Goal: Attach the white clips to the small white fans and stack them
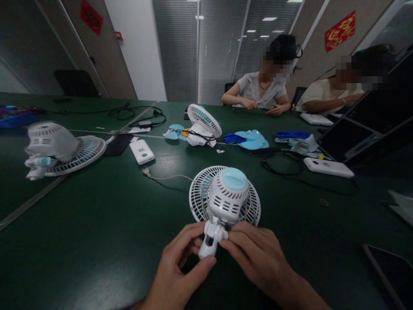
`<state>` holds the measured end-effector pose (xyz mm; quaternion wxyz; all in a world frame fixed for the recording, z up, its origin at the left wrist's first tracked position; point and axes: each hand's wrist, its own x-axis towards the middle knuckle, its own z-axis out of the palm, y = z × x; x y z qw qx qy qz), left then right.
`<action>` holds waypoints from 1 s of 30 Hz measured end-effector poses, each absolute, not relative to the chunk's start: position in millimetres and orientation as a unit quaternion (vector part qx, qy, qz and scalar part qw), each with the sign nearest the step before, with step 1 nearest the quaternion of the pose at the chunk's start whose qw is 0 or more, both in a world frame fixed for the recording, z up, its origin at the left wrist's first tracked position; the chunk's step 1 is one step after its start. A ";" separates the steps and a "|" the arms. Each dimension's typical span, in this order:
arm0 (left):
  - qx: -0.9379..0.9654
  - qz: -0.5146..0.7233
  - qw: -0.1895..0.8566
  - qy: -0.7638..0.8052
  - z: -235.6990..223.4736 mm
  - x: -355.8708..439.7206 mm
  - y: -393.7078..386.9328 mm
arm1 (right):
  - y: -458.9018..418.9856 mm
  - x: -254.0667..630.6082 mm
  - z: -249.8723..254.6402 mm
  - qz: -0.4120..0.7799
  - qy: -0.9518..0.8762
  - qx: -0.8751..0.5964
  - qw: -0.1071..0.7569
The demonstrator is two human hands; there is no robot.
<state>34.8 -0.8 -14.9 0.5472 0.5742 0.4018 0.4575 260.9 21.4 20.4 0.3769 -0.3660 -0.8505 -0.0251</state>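
Note:
A small white electric fan [226, 200] lies grille-down on the green table in front of me, its motor housing with a pale blue cap facing up. My left hand [183, 262] holds the white clip [209, 239] at the fan's near end, thumb below and fingers along its left side. On the clip's right side, by the joint, my right hand [258, 254] pinches with thumb and fingers. Whatever small part may be between those right fingertips is hidden. The fan's cord runs left to a plug [146, 172] lying on the table.
A second fan [54, 146] lies at left, a third [201, 125] farther back. Blue fan blades [253, 140], gloves [293, 135], white power banks [142, 151] and black cables lie about. A phone-like device [392, 271] is at right. Two people sit across the table.

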 end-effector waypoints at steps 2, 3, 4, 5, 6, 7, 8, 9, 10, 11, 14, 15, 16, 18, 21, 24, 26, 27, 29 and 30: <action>0.574 0.460 0.545 0.402 -17.2 34.4 -0.1 | 20.1 259.2 19.4 -0.007 -0.847 -0.369 0.383; 0.575 0.461 0.544 0.401 -18.2 34.3 0.3 | 18.9 259.5 19.5 -0.003 -0.848 -0.363 0.387; 0.574 0.464 0.543 0.401 -18.9 34.3 0.5 | 17.5 260.5 19.8 -0.003 -0.850 -0.353 0.392; 0.572 0.467 0.542 0.400 -19.0 34.5 0.5 | 16.0 262.0 20.2 -0.003 -0.852 -0.344 0.395; 0.571 0.468 0.543 0.400 -18.5 34.8 0.4 | 14.6 263.8 20.5 -0.001 -0.854 -0.336 0.397; 0.568 0.468 0.545 0.402 -17.4 35.1 0.2 | 13.4 265.7 20.8 0.002 -0.856 -0.329 0.398; 0.566 0.465 0.548 0.403 -16.1 35.5 -0.1 | 12.8 267.5 20.9 0.005 -0.858 -0.326 0.398; 0.566 0.463 0.550 0.404 -14.8 35.8 -0.4 | 12.8 269.1 20.8 0.007 -0.857 -0.328 0.397; 0.566 0.460 0.552 0.404 -13.9 35.9 -0.6 | 13.4 270.3 20.7 0.010 -0.855 -0.335 0.396; 0.568 0.458 0.552 0.404 -13.4 36.0 -0.8 | 14.7 271.3 20.6 0.014 -0.851 -0.346 0.395; 0.570 0.458 0.550 0.403 -15.5 35.3 -0.7 | 19.4 272.7 21.4 0.027 -0.842 -0.375 0.387; 0.569 0.457 0.551 0.405 -16.6 35.1 -0.6 | 20.3 272.5 22.1 0.028 -0.843 -0.374 0.386; 0.569 0.456 0.551 0.407 -17.6 34.8 -0.5 | 20.5 272.2 22.8 0.028 -0.846 -0.369 0.383; 0.570 0.457 0.549 0.407 -18.6 34.7 -0.5 | 18.6 271.2 24.0 0.026 -0.856 -0.349 0.379; 0.570 0.457 0.544 0.413 -17.9 35.3 -0.5 | 13.7 270.4 24.0 0.038 -0.864 -0.330 0.379; 0.571 0.461 0.537 0.417 -17.8 36.4 -0.1 | 12.8 272.0 22.3 0.043 -0.856 -0.347 0.380; 0.575 0.466 0.531 0.413 -18.0 36.8 0.2 | 14.8 273.3 21.4 0.036 -0.848 -0.367 0.380; 0.576 0.467 0.530 0.411 -17.8 36.9 0.3 | 15.9 273.7 21.3 0.033 -0.845 -0.373 0.382; 0.574 0.465 0.534 0.411 -16.2 37.0 0.4 | 16.7 273.4 22.0 0.030 -0.844 -0.371 0.387; 0.573 0.464 0.537 0.411 -15.1 37.0 0.4 | 16.1 272.8 22.7 0.033 -0.847 -0.361 0.388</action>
